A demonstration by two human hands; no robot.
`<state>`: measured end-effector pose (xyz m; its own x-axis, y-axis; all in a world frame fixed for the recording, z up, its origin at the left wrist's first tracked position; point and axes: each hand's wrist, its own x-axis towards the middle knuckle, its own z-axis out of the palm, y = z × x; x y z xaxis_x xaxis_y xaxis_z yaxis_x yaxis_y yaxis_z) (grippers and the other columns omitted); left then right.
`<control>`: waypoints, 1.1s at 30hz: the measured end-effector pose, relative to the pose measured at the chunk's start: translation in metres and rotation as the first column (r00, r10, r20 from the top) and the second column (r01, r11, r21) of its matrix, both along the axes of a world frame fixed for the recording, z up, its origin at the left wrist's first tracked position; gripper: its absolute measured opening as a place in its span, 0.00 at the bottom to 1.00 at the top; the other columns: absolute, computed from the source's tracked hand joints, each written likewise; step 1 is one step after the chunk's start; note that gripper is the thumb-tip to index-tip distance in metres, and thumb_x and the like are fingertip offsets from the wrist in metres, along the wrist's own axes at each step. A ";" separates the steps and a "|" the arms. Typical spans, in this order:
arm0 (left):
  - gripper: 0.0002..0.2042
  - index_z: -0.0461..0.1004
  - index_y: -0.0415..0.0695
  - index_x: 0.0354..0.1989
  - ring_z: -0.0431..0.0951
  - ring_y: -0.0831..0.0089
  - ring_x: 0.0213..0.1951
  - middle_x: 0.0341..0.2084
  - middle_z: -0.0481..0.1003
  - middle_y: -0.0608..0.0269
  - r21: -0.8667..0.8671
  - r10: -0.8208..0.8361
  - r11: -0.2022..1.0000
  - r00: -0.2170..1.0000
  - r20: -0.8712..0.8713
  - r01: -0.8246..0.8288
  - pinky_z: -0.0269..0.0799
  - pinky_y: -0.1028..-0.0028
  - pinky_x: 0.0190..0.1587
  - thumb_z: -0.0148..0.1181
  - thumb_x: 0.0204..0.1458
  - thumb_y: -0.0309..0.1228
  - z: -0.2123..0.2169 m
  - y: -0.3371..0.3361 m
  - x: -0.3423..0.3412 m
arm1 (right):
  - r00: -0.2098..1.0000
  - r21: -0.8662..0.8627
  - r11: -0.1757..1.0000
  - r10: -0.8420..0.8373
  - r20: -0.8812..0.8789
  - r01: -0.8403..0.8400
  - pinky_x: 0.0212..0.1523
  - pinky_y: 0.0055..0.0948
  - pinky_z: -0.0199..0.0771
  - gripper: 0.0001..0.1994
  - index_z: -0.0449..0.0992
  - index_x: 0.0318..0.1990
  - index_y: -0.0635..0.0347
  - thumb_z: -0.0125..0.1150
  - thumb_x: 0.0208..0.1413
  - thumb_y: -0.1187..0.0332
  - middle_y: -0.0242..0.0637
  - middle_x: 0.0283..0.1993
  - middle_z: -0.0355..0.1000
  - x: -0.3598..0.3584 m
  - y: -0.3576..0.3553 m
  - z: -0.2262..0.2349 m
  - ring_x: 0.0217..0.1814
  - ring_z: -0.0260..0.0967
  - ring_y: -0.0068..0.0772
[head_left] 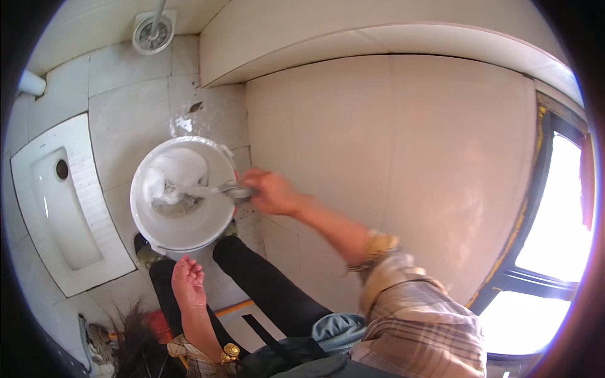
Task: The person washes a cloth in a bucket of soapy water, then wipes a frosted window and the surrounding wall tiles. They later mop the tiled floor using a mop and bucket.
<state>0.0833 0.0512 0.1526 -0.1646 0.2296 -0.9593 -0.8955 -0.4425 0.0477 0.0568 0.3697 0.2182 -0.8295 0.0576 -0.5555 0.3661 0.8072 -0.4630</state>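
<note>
A white bucket [184, 234] stands on the floor in front of me, with water and white suds [179, 165] inside. My right hand [272, 190] is closed at the bucket's right rim, gripping one end of a long grey wet strip [211, 190] that looks like cloth. The strip stretches leftward across the bucket, and its far end is among the suds. Motion blurs it, so its exact kind is unclear. Over my left thigh, just below the bucket, my left hand [188, 281] is palm up with loosely bent fingers and nothing visible in it.
A white squat toilet [74, 220] is set into the tiled floor on the left. At the far wall, a pipe enters a floor drain [152, 36]. A pale panelled wall [391, 157] rises close on my right, with a dark-framed window [520, 277] beyond. My legs flank the bucket's near side.
</note>
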 end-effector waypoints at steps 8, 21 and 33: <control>0.14 0.70 0.42 0.45 0.70 0.77 0.30 0.30 0.71 0.69 0.006 -0.054 0.999 0.998 -0.034 0.054 0.66 0.77 0.34 0.55 0.51 0.33 -0.011 0.007 0.004 | 0.973 0.823 0.546 0.226 0.036 -0.157 0.48 0.38 0.69 0.17 0.76 0.40 0.49 0.53 0.41 0.78 0.32 0.49 0.69 -0.069 0.130 0.286 0.52 0.65 0.37; 0.11 0.70 0.43 0.44 0.72 0.77 0.27 0.28 0.72 0.68 -0.056 -0.109 0.993 0.994 -0.021 0.108 0.67 0.78 0.29 0.53 0.52 0.29 -0.007 -0.003 -0.002 | 0.853 0.730 0.536 0.507 0.123 -0.424 0.60 0.42 0.55 0.07 0.77 0.29 0.61 0.54 0.41 0.75 0.40 0.51 0.66 0.027 0.129 0.161 0.59 0.57 0.44; 0.10 0.70 0.46 0.41 0.71 0.77 0.26 0.27 0.71 0.69 -0.117 -0.303 0.943 0.949 0.089 0.312 0.66 0.77 0.29 0.54 0.51 0.33 -0.039 -0.045 0.037 | 0.913 0.813 0.479 0.380 0.148 -0.331 0.62 0.45 0.53 0.10 0.74 0.31 0.57 0.57 0.35 0.75 0.34 0.55 0.65 -0.027 0.136 0.367 0.61 0.57 0.42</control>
